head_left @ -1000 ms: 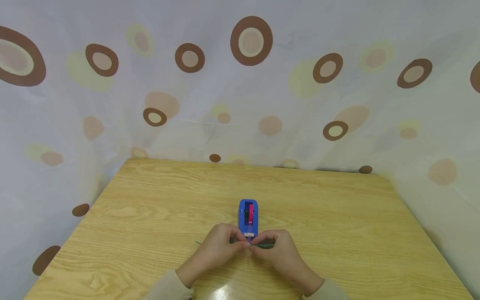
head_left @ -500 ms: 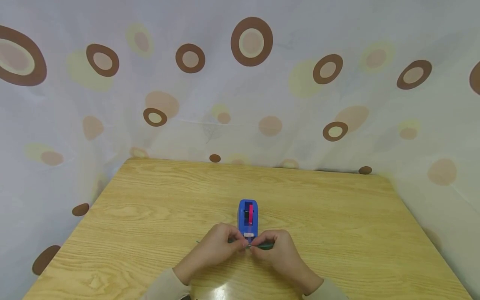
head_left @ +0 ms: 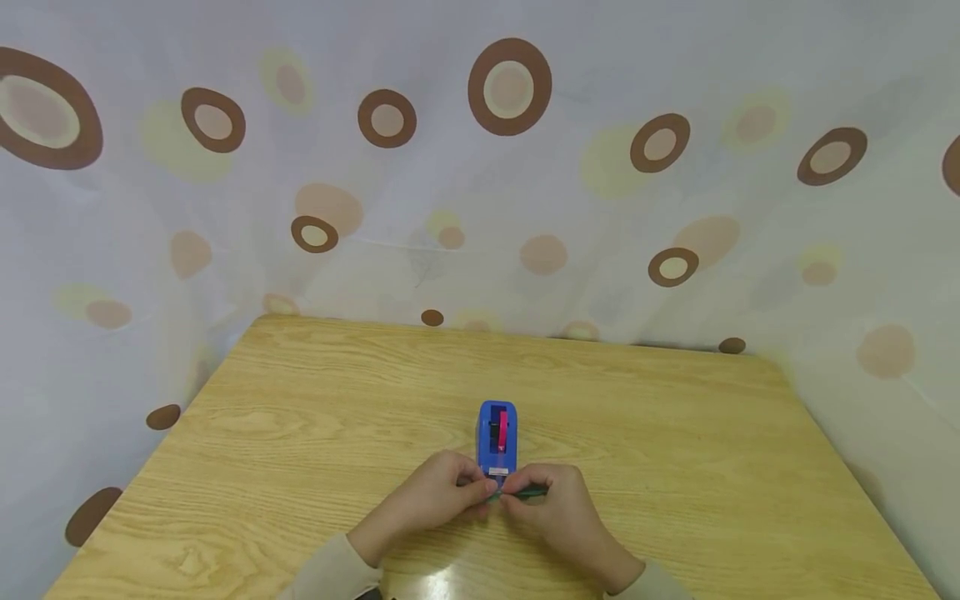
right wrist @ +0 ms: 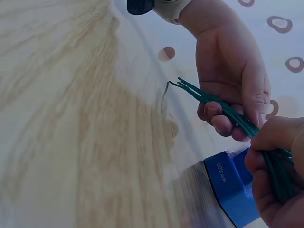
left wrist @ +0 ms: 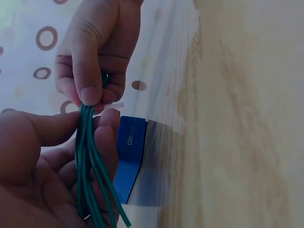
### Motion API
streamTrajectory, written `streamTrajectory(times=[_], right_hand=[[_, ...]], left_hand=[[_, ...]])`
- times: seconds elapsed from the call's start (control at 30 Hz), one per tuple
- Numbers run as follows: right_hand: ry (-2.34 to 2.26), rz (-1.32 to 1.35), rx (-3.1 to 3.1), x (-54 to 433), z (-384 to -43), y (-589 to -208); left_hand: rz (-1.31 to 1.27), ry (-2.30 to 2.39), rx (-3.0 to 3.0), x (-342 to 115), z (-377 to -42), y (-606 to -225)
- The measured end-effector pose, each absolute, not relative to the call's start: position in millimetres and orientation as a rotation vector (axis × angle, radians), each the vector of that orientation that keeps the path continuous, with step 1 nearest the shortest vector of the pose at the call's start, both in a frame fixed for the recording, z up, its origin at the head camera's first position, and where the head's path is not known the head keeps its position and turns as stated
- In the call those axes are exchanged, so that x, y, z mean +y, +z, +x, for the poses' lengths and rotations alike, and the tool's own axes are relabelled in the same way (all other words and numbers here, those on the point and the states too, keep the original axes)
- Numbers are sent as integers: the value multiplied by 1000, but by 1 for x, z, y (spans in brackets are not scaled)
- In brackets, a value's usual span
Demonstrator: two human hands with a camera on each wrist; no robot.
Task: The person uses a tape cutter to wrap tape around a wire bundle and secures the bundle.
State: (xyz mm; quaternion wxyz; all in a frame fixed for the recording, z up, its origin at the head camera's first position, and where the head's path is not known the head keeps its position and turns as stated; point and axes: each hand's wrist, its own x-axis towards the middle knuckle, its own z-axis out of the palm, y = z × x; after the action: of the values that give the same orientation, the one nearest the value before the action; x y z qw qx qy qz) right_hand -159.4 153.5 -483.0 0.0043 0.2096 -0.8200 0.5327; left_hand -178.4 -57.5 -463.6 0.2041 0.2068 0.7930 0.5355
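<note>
A bundle of thin green wires (left wrist: 88, 161) runs between both hands, just in front of a blue tape dispenser (head_left: 497, 437) with a pink core. My left hand (head_left: 438, 493) holds the bundle with thumb and fingers, and loose wire ends hang along its palm in the left wrist view. Close beside it, my right hand (head_left: 564, 504) pinches the bundle, the thumb over the wires. A short strip of clear tape (left wrist: 114, 105) sticks out from the bundle between the two hands' fingertips. Several wire ends (right wrist: 185, 88), one bent, poke out past the left hand in the right wrist view.
The wooden table (head_left: 315, 400) spreads around the hands and dispenser. A patterned cloth (head_left: 450, 183) hangs behind the table and along its sides. A dark object (right wrist: 140, 5) shows near the left sleeve in the right wrist view.
Both hands stay almost in place. The wire end that stuck out to the left behind the left hand no longer shows in the head view, which has shifted slightly.
</note>
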Motion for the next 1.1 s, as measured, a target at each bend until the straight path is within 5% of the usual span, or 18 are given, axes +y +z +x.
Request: streamTrajectory(times=[1.1], right_hand=[[1662,712,-2463,152,-157,-485]], left_hand=[[562,1487,2219,-56,-180,-474]])
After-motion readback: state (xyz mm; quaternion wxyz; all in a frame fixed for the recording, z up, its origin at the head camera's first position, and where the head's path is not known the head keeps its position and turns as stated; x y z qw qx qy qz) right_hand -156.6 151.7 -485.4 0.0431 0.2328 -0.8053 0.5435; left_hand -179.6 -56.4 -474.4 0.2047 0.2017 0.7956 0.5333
